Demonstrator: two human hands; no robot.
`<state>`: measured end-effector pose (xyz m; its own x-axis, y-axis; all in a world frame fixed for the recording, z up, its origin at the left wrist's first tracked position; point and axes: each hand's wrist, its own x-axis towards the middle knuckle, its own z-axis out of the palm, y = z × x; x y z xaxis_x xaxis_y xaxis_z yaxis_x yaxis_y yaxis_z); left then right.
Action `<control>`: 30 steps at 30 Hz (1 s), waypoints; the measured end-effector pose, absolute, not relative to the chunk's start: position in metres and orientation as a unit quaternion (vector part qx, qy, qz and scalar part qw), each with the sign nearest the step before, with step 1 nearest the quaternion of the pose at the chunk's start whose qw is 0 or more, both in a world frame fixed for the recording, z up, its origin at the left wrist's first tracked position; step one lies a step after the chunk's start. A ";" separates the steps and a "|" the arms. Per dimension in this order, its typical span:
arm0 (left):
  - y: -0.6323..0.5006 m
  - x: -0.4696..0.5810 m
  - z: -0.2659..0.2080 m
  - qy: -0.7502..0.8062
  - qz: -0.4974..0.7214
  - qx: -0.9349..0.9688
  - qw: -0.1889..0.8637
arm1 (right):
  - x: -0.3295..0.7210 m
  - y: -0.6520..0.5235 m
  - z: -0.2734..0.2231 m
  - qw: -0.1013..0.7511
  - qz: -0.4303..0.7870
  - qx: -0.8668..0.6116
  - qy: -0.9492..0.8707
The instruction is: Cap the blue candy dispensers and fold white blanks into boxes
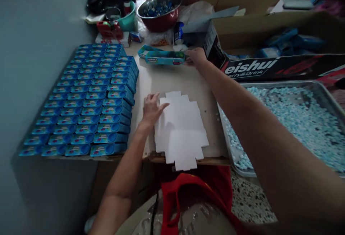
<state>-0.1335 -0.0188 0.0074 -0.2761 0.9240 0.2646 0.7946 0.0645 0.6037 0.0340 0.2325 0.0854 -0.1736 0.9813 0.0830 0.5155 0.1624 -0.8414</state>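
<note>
A flat white die-cut carton blank point(183, 127) lies on the table in front of me, its lower flap reaching past the front edge. My left hand point(153, 110) is at the blank's upper left edge, thumb stretched over it and fingers apart, gripping nothing. Farther back stands a long teal printed carton tray point(165, 58), open at the top. My right hand point(196, 57) reaches across to its right end, with the fingers closed around that end; the fingertips are partly hidden. A second teal piece point(142, 51) shows behind the tray's left end.
Rows of small blue boxes point(88, 98) fill the table's left side. At right, a metal tray point(229, 152) holds pale blue pieces point(291, 120), below a large black-printed cardboard box point(253, 68). A red bowl point(161, 23) and a teal basin point(128, 21) stand behind.
</note>
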 end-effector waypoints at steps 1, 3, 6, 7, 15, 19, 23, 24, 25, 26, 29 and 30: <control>-0.003 -0.130 0.008 0.716 0.305 0.620 0.101 | 0.032 0.227 0.081 0.323 0.351 -0.552 -0.684; 0.023 -0.123 0.009 0.707 0.239 0.654 0.124 | 0.036 0.205 0.069 0.253 0.359 -0.545 -0.714; 0.037 -0.119 0.009 0.696 0.204 0.672 0.147 | 0.060 0.158 0.047 0.154 0.355 -0.513 -0.766; 0.036 -0.118 0.010 0.692 0.220 0.674 0.140 | 0.072 0.142 0.040 0.140 0.345 -0.511 -0.775; 0.020 -0.114 0.051 0.693 0.368 0.601 0.151 | 0.132 0.077 0.028 0.197 0.300 -0.482 -0.799; 0.014 -0.125 0.099 0.608 0.463 0.600 0.238 | 0.140 0.060 0.049 0.275 0.555 -0.468 -0.631; -0.013 -0.137 0.109 0.524 0.563 0.497 0.402 | 0.149 0.033 0.068 0.326 0.722 -0.425 -0.439; -0.024 -0.136 0.102 0.518 0.578 0.441 0.451 | 0.149 0.027 0.069 0.337 0.734 -0.424 -0.408; -0.036 -0.133 0.092 0.526 0.584 0.378 0.489 | 0.150 0.021 0.067 0.347 0.741 -0.427 -0.386; -0.048 -0.128 0.081 0.541 0.584 0.323 0.511 | 0.149 0.016 0.064 0.353 0.742 -0.431 -0.372; -0.078 -0.105 0.052 0.597 0.549 0.223 0.541 | 0.143 0.003 0.044 0.361 0.693 -0.467 -0.413; -0.083 -0.097 0.047 0.606 0.536 0.214 0.548 | 0.140 -0.001 0.037 0.360 0.644 -0.494 -0.460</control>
